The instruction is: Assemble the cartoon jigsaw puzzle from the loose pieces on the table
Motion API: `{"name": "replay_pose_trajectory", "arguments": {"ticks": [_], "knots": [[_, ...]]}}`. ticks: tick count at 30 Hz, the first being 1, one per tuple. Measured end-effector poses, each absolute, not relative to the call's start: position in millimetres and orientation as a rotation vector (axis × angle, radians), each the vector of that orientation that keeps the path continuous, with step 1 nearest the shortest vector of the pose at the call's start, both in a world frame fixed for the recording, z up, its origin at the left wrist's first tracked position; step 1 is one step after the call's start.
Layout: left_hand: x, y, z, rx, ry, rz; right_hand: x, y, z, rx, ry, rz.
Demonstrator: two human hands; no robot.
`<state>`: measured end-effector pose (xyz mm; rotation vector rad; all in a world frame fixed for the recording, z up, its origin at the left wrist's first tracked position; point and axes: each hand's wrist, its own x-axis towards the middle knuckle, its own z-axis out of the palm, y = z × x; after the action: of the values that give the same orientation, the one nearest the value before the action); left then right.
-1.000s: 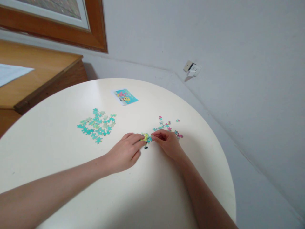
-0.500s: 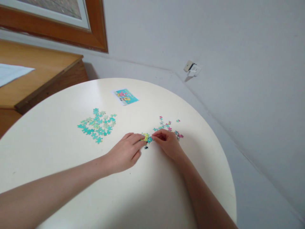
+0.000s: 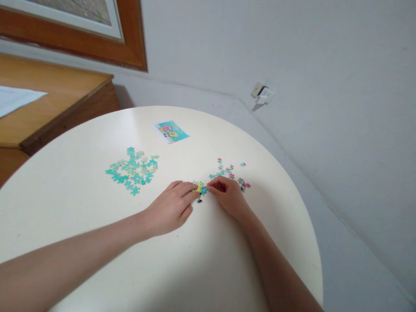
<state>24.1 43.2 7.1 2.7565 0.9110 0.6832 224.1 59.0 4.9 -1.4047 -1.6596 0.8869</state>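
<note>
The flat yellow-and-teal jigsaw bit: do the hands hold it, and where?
The left hand lies over the left part of the jigsaw bit; the right hand is at its right edge. Whether either grips it cannot be told.

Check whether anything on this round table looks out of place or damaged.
Nothing stands out strongly. One small puzzle piece lies apart from the pink-and-teal cluster beyond the right hand, and tiny dark specks mark the white table; I can't tell whether they're dirt or damage.
</note>
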Motion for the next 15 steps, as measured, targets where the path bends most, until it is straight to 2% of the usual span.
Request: {"name": "replay_pose_trajectory", "arguments": {"ticks": [15], "knots": [[24.4,43.5,6.7,2.77,0.91,0.686,221.8,57.2,9.2,-1.456,-1.763,0.766]]}}
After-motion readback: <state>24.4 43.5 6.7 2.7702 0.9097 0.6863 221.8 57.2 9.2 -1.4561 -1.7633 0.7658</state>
